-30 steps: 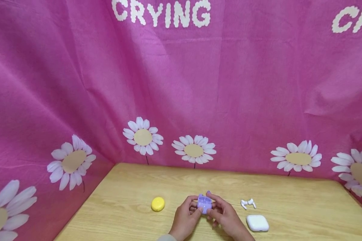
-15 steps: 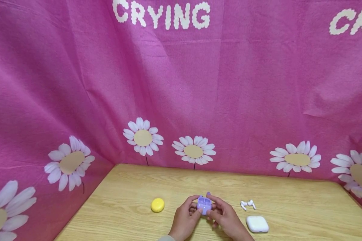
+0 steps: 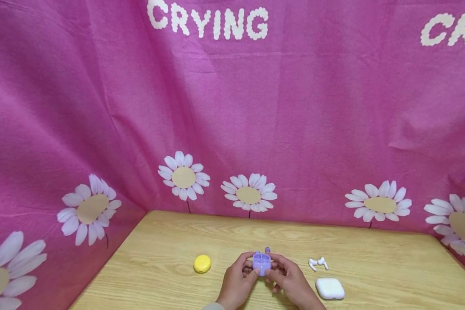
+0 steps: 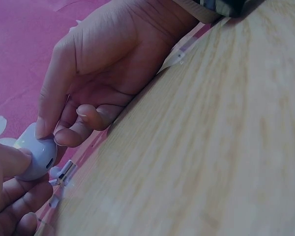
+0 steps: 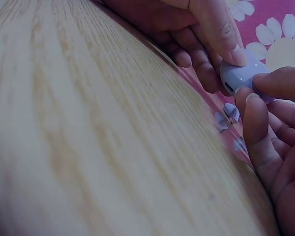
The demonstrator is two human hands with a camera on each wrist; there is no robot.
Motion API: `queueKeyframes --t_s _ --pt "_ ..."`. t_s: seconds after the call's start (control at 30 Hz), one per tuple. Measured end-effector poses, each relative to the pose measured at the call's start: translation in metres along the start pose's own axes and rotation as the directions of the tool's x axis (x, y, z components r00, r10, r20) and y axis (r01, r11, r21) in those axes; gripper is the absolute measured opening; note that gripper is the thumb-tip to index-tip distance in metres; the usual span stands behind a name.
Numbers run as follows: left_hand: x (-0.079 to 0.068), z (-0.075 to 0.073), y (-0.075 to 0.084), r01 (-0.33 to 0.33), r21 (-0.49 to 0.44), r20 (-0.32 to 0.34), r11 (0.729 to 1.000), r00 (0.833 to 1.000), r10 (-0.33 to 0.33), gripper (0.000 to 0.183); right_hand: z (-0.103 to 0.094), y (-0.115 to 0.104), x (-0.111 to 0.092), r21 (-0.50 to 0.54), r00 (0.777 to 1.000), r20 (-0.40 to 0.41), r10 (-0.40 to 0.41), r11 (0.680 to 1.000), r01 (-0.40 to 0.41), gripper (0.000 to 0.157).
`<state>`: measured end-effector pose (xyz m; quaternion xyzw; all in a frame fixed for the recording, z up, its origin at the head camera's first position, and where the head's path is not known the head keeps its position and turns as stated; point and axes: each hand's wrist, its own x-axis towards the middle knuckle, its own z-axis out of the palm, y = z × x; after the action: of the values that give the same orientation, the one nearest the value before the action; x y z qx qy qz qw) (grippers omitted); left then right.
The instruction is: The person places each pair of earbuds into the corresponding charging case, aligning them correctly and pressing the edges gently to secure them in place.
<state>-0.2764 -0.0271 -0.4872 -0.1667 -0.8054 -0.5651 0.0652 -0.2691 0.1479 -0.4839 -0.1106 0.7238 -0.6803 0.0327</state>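
Note:
Both hands hold a small purple earbud case [image 3: 261, 265] above the near part of the table, its lid raised and its slots facing up. My left hand [image 3: 238, 277] grips its left side, thumb on the front. My right hand [image 3: 290, 275] grips the right side in the same way. Behind the case a purple earbud [image 3: 268, 249] shows; the rest there is hidden by case and fingers. In the left wrist view, the case [image 4: 37, 155] has a dark port slot underneath, and purple earbuds [image 4: 65, 171] lie beyond it.
On the wooden table [image 3: 170, 232], a round yellow case [image 3: 202, 263] lies left of the hands. White earbuds [image 3: 318, 263] and a white earbud case [image 3: 330, 288] lie to the right. A pink cloth [image 3: 314, 129] with printed daisies hangs behind and along the sides.
The hands keep their grip on the purple case, which has barely shifted. The whole view moves very slightly with the head.

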Motion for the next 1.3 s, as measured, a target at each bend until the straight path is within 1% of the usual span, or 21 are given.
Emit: queueKeyframes --t_s 0.2,0.43,0.73,1.0,1.17,1.3 --pt "-0.0010 -0.0011 0.0000 0.005 0.003 0.002 1.000 1.000 -0.005 0.039 0.0018 -0.0007 -0.0012 -0.005 1.000 0.000 0.002 1.000 -0.002 0.054" --pt "0.0025 -0.0005 0.0023 -0.014 0.014 0.001 1.000 1.000 0.014 0.039 0.0004 -0.0056 -0.0017 -0.009 1.000 -0.011 -0.015 1.000 0.015 0.053" --pt "0.0008 -0.0004 -0.0006 0.011 -0.011 -0.009 1.000 1.000 -0.011 0.040 0.0008 -0.0047 -0.0025 0.005 1.000 0.005 -0.010 1.000 0.010 0.055" --pt "0.0012 -0.0011 -0.0006 0.015 -0.038 -0.005 0.999 1.000 -0.015 0.039 0.0026 -0.0069 -0.0029 -0.002 1.000 -0.028 0.000 1.000 0.000 0.054" --pt "0.0006 -0.0014 0.0011 0.021 -0.050 -0.008 0.999 1.000 -0.022 0.039 0.0028 -0.0080 -0.0032 0.019 0.999 -0.051 0.011 1.000 -0.010 0.058" --pt "0.0005 -0.0014 0.0029 0.028 -0.046 -0.013 0.999 0.999 -0.029 0.039 0.0019 -0.0070 -0.0034 0.043 0.998 -0.064 0.012 0.999 -0.010 0.056"
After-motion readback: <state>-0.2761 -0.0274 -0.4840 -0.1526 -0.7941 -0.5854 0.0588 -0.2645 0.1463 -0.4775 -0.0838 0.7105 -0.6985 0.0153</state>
